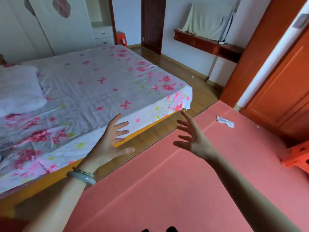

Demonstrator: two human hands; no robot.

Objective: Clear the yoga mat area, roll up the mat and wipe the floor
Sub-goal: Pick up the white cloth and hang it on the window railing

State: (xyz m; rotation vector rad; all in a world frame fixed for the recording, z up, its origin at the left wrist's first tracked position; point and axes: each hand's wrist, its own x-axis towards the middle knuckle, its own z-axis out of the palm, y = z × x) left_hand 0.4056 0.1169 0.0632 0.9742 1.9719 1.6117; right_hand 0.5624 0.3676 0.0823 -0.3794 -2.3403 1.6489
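Observation:
A pink yoga mat lies flat on the wooden floor, running from the bottom of the view toward the far right. A crumpled white paper scrap rests on its far end. My left hand hovers over the mat's left edge beside the bed, fingers spread and holding nothing; a pale bangle and a bead bracelet circle its wrist. My right hand is raised above the mat with its fingers spread, also holding nothing.
A bed with a floral sheet stands left of the mat, with a strip of wooden floor between them. An orange plastic stool sits at the mat's right edge by orange cabinet doors. A red stool stands far back.

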